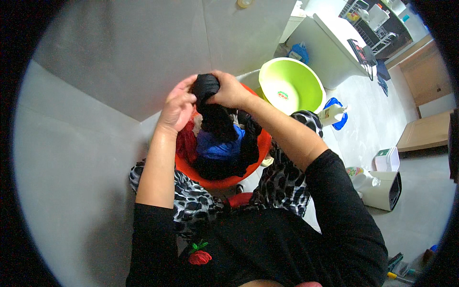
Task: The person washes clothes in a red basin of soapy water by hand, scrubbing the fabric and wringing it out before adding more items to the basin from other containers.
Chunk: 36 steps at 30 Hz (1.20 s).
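Note:
A dark cloth garment is bunched up between my two hands, above the basin. My right hand grips it from the right side. At its left edge is my left hand, with the fingers curled and partly hidden; whether they pinch the cloth is not clear. The lower part of the black cloth hangs down towards the pile. Below, an orange-red basin between my knees holds blue cloth, dark red cloth and black clothes.
A lime-green basin stands tilted beyond my right knee. Near it are a white pump bottle and a blue plastic item. Grey walls rise ahead and at left. A bin and a clear jug lie at right.

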{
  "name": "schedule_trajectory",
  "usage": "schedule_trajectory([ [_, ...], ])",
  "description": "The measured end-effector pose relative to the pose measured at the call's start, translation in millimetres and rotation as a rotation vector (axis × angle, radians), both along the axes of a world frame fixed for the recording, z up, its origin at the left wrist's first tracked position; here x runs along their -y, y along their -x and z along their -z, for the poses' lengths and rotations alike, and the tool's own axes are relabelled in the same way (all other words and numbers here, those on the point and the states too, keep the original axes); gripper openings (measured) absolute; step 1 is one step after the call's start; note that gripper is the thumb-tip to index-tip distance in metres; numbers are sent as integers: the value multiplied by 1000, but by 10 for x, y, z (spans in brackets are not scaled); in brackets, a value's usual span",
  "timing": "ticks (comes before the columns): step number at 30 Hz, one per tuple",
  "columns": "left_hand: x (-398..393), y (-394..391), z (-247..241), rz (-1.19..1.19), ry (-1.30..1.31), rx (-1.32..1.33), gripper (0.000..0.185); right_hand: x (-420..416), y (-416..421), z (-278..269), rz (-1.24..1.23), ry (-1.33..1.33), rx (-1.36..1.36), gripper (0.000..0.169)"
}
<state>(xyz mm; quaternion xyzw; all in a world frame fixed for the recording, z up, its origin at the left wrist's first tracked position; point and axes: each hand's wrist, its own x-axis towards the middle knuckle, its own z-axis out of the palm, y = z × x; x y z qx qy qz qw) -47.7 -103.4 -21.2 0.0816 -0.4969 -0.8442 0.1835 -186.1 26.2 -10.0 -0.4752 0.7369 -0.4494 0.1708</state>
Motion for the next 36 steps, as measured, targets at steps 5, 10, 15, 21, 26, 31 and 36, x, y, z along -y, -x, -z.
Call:
schedule_trajectory([
  [5,-68,-78,158,-69,-681,564,99,-150,127,20,21,106,-1,47],
  [10,-392,-34,847,416,-930,101,101,-118,-438,147,-250,401,-112,36],
  [15,-418,94,749,81,-756,36,51,-293,-671,348,-138,285,-204,50],
  [21,-284,43,856,-105,-545,-83,21,-419,-818,198,-28,39,-1010,62],
  [26,-187,233,1051,-407,-720,285,10,-129,-614,452,74,-492,-497,62],
  [31,-303,287,1138,-351,-594,247,11,-98,-328,964,-135,-427,-6,45],
  [36,-328,130,1049,-257,-465,257,17,-155,-329,839,-257,-480,916,27],
])
